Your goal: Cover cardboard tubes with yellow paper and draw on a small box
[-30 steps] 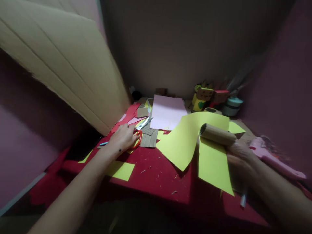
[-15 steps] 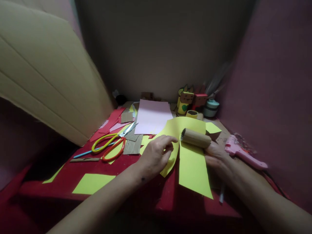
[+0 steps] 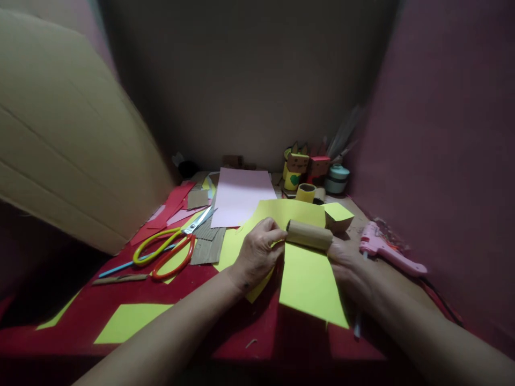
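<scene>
The curled left hand, its pinch unclear, meets the left end of a brown cardboard tube lying across a yellow paper strip, its right end grasped by the right hand, with red-and-yellow-handled metal scissors farther left.

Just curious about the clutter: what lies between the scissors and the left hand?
In the head view, corrugated cardboard, then yellow paper, lies between them.

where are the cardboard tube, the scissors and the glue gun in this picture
cardboard tube [image 3: 309,236]: head view, on the middle of its curved outer side
scissors [image 3: 189,229]: head view, on the pivot between blades and handles
glue gun [image 3: 377,244]: head view, on its pink body
</scene>
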A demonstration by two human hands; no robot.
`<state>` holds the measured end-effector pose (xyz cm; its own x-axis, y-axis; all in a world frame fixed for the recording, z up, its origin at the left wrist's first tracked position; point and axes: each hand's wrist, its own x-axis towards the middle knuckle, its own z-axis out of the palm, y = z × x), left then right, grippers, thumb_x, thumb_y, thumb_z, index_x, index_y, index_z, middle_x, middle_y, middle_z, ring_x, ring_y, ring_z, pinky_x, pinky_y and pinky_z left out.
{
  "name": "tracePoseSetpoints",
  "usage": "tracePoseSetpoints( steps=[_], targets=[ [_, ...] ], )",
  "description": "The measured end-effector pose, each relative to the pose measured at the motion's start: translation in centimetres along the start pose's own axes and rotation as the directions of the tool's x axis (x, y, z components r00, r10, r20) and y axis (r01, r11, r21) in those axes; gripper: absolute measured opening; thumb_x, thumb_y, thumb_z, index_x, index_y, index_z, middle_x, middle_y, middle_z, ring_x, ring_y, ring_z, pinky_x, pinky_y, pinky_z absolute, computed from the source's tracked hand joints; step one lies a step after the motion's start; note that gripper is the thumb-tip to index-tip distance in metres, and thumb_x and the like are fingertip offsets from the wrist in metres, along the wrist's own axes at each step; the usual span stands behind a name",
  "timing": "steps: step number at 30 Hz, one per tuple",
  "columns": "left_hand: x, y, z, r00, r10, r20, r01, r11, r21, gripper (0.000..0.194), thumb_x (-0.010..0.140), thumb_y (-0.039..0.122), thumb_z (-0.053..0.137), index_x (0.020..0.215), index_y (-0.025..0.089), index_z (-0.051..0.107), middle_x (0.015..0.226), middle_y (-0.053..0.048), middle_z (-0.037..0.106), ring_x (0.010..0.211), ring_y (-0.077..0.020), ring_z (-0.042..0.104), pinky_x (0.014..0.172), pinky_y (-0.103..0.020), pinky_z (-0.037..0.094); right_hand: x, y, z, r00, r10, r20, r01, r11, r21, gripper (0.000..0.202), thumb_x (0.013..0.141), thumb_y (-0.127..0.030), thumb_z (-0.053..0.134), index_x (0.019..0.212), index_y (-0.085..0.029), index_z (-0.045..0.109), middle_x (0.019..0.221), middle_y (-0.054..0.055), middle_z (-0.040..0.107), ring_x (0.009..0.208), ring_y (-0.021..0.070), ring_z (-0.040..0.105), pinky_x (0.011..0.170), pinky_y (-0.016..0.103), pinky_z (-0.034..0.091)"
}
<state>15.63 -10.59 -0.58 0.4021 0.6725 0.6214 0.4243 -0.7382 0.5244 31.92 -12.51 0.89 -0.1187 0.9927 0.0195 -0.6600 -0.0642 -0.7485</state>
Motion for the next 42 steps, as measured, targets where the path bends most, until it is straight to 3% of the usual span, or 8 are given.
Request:
tracePoseSetpoints(
  steps=[5,11,15,18,24,29,35,42],
  targets=[
    [-0.2,-0.2,-0.2,1.0,-0.015,0.021,0.016,0.998,-0.055,0.023,0.08,0.007,0.048,0.061,0.016,0.059,0.067,0.0,0.044,0.064,-0.0122,0.045,0.056,-0.023,0.034,0.0,0.0,0.1,0.998,0.04,-0.053,-0.042,0.999,-0.026,0.023,0.074,-0.013,0.064,0.096,-0.017,0.069,0.077,0.005,0.075,0.077,0.0265,0.071,0.073,0.042,0.056],
    [-0.1,-0.2,-0.3,0.997,-0.06,0.042,0.064,0.993,-0.095,0.025,0.08,0.01,0.046,0.057,0.017,0.053,0.066,0.002,0.04,0.062,-0.0118,0.044,0.054,-0.022,0.035,-0.4,-0.9,1.1,0.974,0.162,-0.161,-0.168,0.986,-0.025,0.024,0.067,-0.013,0.064,0.088,-0.021,0.072,0.066,0.003,0.074,0.074,0.0258,0.071,0.076,0.037,0.057],
    [0.0,0.0,-0.4,0.991,-0.115,0.063,0.123,0.981,-0.152,0.027,0.081,0.014,0.05,0.055,0.017,0.055,0.065,0.002,0.042,0.061,-0.0114,0.046,0.055,-0.021,0.037,-0.4,-1.0,1.1,0.984,0.164,-0.063,-0.169,0.982,-0.089,0.022,0.068,-0.017,0.068,0.089,-0.017,0.071,0.067,0.004,0.074,0.074,0.0256,0.071,0.075,0.038,0.057],
    [0.0,0.0,-0.3,0.984,-0.145,0.108,0.169,0.952,-0.256,0.016,0.081,0.02,0.059,0.067,0.018,0.066,0.071,0.001,0.052,0.069,-0.0128,0.054,0.065,-0.023,0.045,0.0,-0.6,0.4,0.992,0.119,0.028,-0.116,0.988,-0.103,0.024,0.068,-0.02,0.071,0.092,-0.014,0.07,0.068,0.005,0.074,0.075,0.0248,0.071,0.076,0.039,0.056],
    [-0.1,-1.0,-0.3,0.951,-0.237,0.198,0.293,0.896,-0.333,0.013,0.08,0.027,0.066,0.074,0.018,0.072,0.079,-0.002,0.061,0.075,-0.0151,0.059,0.071,-0.028,0.05,0.4,-0.1,-0.5,0.987,0.146,0.075,-0.139,0.986,-0.088,0.025,0.073,-0.028,0.07,0.094,-0.015,0.069,0.073,0.005,0.074,0.079,0.0232,0.07,0.079,0.038,0.054],
    [-0.1,-1.6,-0.4,0.925,-0.21,0.316,0.339,0.831,-0.441,0.015,0.08,0.024,0.064,0.09,0.023,0.075,0.094,-0.004,0.07,0.093,-0.0189,0.063,0.087,-0.032,0.05,0.8,0.0,-0.8,0.97,0.185,0.16,-0.169,0.98,-0.109,0.025,0.073,-0.025,0.071,0.096,-0.016,0.068,0.076,0.005,0.073,0.078,0.0214,0.069,0.078,0.035,0.053],
    [-0.1,-2.1,-0.2,0.915,-0.194,0.353,0.353,0.808,-0.472,0.019,0.079,0.019,0.063,0.093,0.025,0.075,0.103,-0.002,0.07,0.095,-0.0183,0.062,0.089,-0.032,0.049,1.1,0.3,-1.2,0.966,0.166,0.199,-0.133,0.976,-0.171,0.026,0.073,-0.022,0.072,0.098,-0.016,0.068,0.077,0.005,0.072,0.075,0.0188,0.067,0.076,0.033,0.051],
    [0.2,-2.2,-0.2,0.903,-0.242,0.355,0.386,0.819,-0.424,0.016,0.077,0.022,0.063,0.087,0.02,0.075,0.086,-0.003,0.071,0.082,-0.0184,0.062,0.078,-0.03,0.05,1.5,0.9,-1.8,0.961,0.153,0.232,-0.114,0.978,-0.174,0.026,0.069,-0.019,0.075,0.094,-0.014,0.07,0.079,0.006,0.072,0.078,0.0191,0.068,0.079,0.033,0.05]
  ],
)
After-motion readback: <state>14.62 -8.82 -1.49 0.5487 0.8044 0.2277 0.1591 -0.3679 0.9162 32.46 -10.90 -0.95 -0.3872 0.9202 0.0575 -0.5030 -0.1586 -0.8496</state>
